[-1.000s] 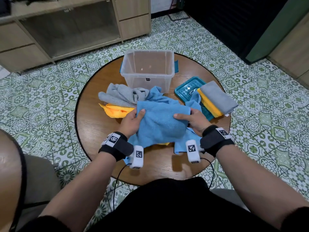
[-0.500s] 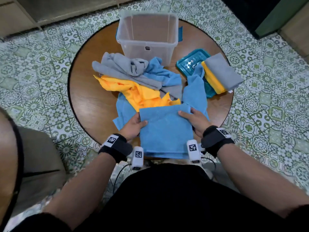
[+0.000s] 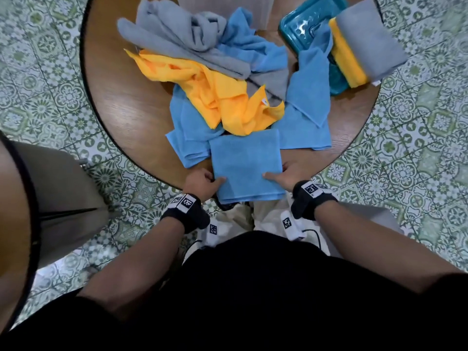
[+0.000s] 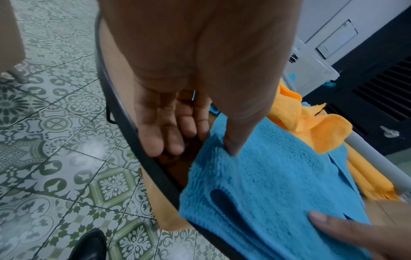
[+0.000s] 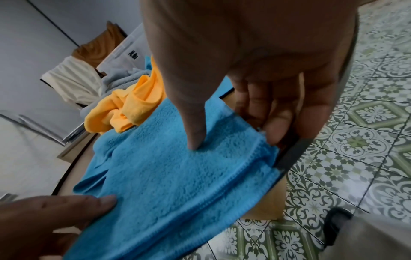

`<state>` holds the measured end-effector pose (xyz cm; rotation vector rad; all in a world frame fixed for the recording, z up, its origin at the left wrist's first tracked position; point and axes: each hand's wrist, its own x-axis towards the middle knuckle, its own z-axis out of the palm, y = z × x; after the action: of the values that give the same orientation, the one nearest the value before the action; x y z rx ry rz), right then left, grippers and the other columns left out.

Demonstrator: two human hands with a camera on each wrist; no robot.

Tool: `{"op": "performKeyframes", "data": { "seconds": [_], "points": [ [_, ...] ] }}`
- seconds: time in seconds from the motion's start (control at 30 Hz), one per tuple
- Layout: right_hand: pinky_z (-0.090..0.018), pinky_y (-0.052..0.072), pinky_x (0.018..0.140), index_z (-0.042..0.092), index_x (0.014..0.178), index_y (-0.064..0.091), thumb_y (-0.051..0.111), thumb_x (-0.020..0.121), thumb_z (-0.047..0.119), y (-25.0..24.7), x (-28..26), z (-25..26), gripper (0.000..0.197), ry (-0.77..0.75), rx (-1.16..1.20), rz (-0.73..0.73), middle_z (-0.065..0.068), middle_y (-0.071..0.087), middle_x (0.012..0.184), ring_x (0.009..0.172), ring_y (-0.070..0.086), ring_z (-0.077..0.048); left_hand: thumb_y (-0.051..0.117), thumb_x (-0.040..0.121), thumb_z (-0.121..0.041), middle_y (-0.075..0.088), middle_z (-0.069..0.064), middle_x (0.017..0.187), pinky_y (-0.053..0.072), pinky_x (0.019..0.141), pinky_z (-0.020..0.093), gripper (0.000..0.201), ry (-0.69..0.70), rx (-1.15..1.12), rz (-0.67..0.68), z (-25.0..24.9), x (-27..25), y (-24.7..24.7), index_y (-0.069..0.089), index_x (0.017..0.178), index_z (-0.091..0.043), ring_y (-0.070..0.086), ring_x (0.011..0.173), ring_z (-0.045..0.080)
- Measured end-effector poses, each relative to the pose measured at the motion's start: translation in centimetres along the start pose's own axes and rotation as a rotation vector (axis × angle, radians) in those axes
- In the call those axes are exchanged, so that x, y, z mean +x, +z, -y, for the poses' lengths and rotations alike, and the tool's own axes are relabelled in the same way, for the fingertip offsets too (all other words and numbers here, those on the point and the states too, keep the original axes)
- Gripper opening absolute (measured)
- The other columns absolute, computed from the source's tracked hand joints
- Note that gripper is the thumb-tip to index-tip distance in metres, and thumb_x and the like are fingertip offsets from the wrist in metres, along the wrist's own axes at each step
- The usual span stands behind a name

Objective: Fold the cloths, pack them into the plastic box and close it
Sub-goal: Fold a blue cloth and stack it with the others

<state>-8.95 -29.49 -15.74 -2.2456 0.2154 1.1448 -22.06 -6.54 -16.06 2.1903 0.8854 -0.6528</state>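
Observation:
A folded blue cloth (image 3: 247, 165) lies at the near edge of the round wooden table (image 3: 121, 102) and hangs over its rim. My left hand (image 3: 215, 179) pinches its left side and my right hand (image 3: 273, 173) its right side, thumbs on top. The wrist views show each thumb pressed into the blue cloth (image 4: 278, 184) (image 5: 177, 167), fingers at its edge. Behind it lies a loose pile: an orange cloth (image 3: 215, 89), a grey cloth (image 3: 177, 34), more blue cloths (image 3: 311, 97). The clear plastic box (image 3: 222, 6) is cut off at the top.
The teal lid (image 3: 309, 29) lies at the back right, carrying a folded yellow cloth (image 3: 349, 59) and a folded grey cloth (image 3: 367, 39). A beige chair seat (image 3: 63, 198) stands left of me on the tiled floor (image 3: 405, 160).
Both hands have drawn the folded blue cloth off the pile toward me, down to the table's near edge. The orange cloth beneath is now uncovered, and my view has tilted down.

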Motion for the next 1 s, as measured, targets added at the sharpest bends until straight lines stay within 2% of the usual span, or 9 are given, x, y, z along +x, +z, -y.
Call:
{"op": "performKeyframes", "data": {
  "seconds": [0.13, 0.27, 0.33, 0.47, 0.53, 0.63, 0.73, 0.8, 1.0],
  "points": [
    [-0.043, 0.054, 0.093, 0.014, 0.111, 0.071, 0.085, 0.056, 0.047, 0.7, 0.6, -0.8, 0.066, 0.014, 0.050, 0.162, -0.003, 0.072, 0.112, 0.098, 0.069, -0.023, 0.065, 0.088, -0.042, 0.052, -0.001, 0.064, 0.034, 0.050, 0.026, 0.036, 0.025, 0.040, 0.129, -1.5, 0.6, -0.6, 0.050, 0.069, -0.015, 0.051, 0.061, 0.017],
    [-0.049, 0.061, 0.059, 0.006, 0.105, 0.066, 0.080, 0.048, 0.049, -0.2, -0.6, -0.2, 0.073, 0.031, 0.137, 0.042, -0.012, 0.072, 0.097, 0.075, 0.072, -0.030, 0.071, 0.083, -0.025, 0.055, 0.007, 0.071, 0.042, 0.041, 0.026, 0.032, -0.173, -0.377, 0.107, -2.3, 1.1, -1.3, 0.041, 0.079, -0.014, 0.056, 0.051, 0.022],
    [-0.034, 0.057, 0.047, 0.003, 0.106, 0.056, 0.084, 0.063, 0.039, -1.1, -0.8, 0.5, 0.063, -0.008, 0.257, -0.043, -0.014, 0.067, 0.103, 0.068, 0.068, -0.026, 0.071, 0.083, -0.030, 0.048, 0.006, 0.068, 0.041, 0.045, 0.028, 0.039, -0.145, -0.434, 0.087, -2.6, 1.2, -2.0, 0.035, 0.077, -0.018, 0.049, 0.048, 0.022],
    [-0.029, 0.044, 0.063, 0.024, 0.087, 0.057, 0.074, 0.085, 0.021, -3.1, -1.2, 2.6, 0.018, -0.231, 0.333, -0.089, -0.017, 0.067, 0.102, 0.079, 0.056, -0.020, 0.065, 0.092, -0.026, 0.046, 0.001, 0.069, 0.037, 0.041, 0.026, 0.028, -0.003, -0.582, 0.080, -3.0, 1.5, -3.9, 0.042, 0.077, -0.020, 0.044, 0.049, 0.016],
    [-0.032, 0.049, 0.072, 0.023, 0.081, 0.066, 0.065, 0.091, 0.015, -3.9, -1.1, 3.3, 0.012, -0.232, 0.332, 0.017, -0.018, 0.069, 0.109, 0.086, 0.058, -0.022, 0.054, 0.098, -0.019, 0.057, 0.007, 0.078, 0.043, 0.048, 0.031, 0.013, 0.081, -0.625, 0.111, -3.3, 1.2, -4.7, 0.063, 0.090, -0.024, 0.051, 0.052, 0.018],
    [-0.035, 0.059, 0.066, 0.001, 0.096, 0.073, 0.042, 0.083, 0.001, -5.0, -0.2, 3.8, 0.034, -0.131, 0.426, 0.148, -0.020, 0.065, 0.115, 0.086, 0.064, -0.035, 0.034, 0.098, 0.004, 0.068, 0.015, 0.091, 0.053, 0.067, 0.030, 0.043, 0.176, -0.681, 0.219, -2.9, 1.1, -5.3, 0.071, 0.108, -0.018, 0.062, 0.078, 0.026],
    [-0.033, 0.058, 0.061, -0.011, 0.118, 0.062, 0.028, 0.073, -0.017, -5.6, 0.0, 3.7, 0.056, -0.102, 0.377, 0.231, -0.005, 0.057, 0.064, 0.050, 0.047, -0.018, 0.042, 0.087, 0.021, 0.069, -0.001, 0.113, 0.051, 0.089, 0.021, 0.060, 0.262, -0.603, 0.319, -1.6, 1.6, -5.0, 0.065, 0.112, -0.029, 0.065, 0.108, 0.014],
    [-0.024, 0.054, 0.060, 0.002, 0.120, 0.064, 0.034, 0.076, -0.024, -5.7, -0.1, 3.2, 0.059, -0.166, 0.294, 0.262, -0.003, 0.054, 0.058, 0.051, 0.048, -0.011, 0.059, 0.083, 0.019, 0.069, -0.003, 0.113, 0.051, 0.093, 0.024, 0.060, 0.291, -0.551, 0.318, -1.0, 1.7, -4.7, 0.063, 0.113, -0.033, 0.066, 0.109, 0.011],
    [-0.032, 0.057, 0.080, 0.006, 0.118, 0.064, 0.068, 0.085, -0.006, -4.6, 0.2, 1.8, 0.035, -0.190, 0.426, 0.288, -0.005, 0.075, 0.097, 0.083, 0.072, -0.018, 0.088, 0.067, -0.026, 0.064, -0.008, 0.098, 0.048, 0.083, 0.020, 0.053, 0.363, -0.367, 0.172, -0.8, 1.6, -3.7, 0.059, 0.108, -0.043, 0.063, 0.088, -0.001]
  ]
}}
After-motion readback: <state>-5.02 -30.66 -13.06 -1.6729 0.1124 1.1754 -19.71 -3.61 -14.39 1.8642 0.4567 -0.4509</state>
